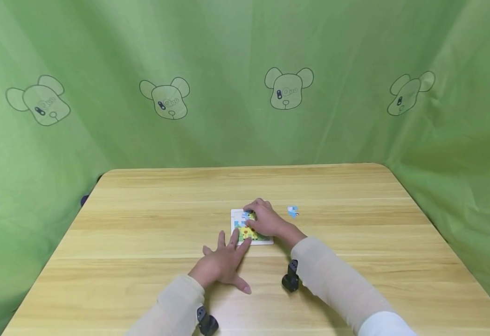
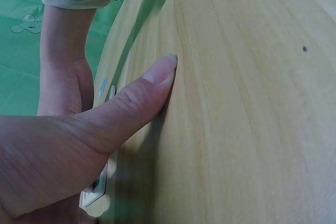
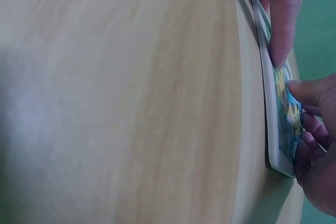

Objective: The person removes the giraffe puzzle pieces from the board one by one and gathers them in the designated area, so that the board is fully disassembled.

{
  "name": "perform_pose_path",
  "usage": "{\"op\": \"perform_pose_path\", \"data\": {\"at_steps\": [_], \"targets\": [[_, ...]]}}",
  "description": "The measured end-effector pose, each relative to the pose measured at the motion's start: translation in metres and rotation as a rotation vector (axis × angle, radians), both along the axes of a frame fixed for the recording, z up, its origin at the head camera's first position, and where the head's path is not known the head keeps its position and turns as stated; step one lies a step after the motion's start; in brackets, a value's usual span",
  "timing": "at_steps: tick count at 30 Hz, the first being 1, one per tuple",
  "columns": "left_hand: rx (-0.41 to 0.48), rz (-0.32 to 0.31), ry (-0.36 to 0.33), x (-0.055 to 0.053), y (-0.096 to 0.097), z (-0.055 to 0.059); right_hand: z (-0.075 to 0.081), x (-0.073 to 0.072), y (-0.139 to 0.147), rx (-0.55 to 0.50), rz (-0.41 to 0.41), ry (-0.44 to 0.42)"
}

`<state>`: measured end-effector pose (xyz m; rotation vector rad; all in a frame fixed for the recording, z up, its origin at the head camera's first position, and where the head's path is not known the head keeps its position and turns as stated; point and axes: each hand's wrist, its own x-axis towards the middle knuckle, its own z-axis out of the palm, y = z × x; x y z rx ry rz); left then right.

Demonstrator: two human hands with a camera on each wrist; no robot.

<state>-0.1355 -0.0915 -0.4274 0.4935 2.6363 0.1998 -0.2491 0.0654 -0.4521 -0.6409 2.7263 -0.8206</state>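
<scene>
A small jigsaw puzzle with a white-rimmed tray lies flat on the table, showing a yellow giraffe with orange spots on a blue and green ground. My left hand has its fingers spread, with two fingertips resting on the puzzle's near left part and the thumb stretched out over the wood. Over the puzzle's right side, my right hand has thumb and fingers bent around a puzzle piece with the giraffe's head. In the right wrist view, the thumb and fingertips meet that piece close over the tray. The hand hides the tray's right part.
One loose blue and white puzzle piece lies on the table right of the tray. The wooden table is bordered by a green curtain with bear-head prints. A black wrist camera hangs at the right sleeve.
</scene>
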Motion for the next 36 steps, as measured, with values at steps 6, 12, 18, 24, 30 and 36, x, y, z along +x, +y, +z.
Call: {"op": "perform_pose_path", "data": {"at_steps": [6,12,18,24,30,36], "targets": [[0.005,0.004,-0.004,0.0004,-0.0002,0.0008,-0.0004,0.0002,0.0003,-0.006,0.008,0.016],[0.013,0.009,-0.006,-0.0001,-0.0008,0.0005,-0.0016,-0.0011,0.0012,-0.032,0.021,0.034],[0.013,0.010,-0.011,-0.0003,-0.0008,0.0006,-0.0072,-0.0029,0.0051,-0.057,0.013,0.047],[0.008,0.009,-0.011,-0.0005,-0.0009,0.0004,-0.0088,-0.0026,0.0079,-0.090,0.010,0.048],[0.011,0.011,-0.013,-0.0006,-0.0012,-0.0003,-0.0065,-0.0007,0.0084,-0.078,-0.002,0.030],[0.008,0.013,-0.011,-0.0008,-0.0012,-0.0006,-0.0072,-0.0003,0.0085,-0.072,-0.016,0.019]]}}
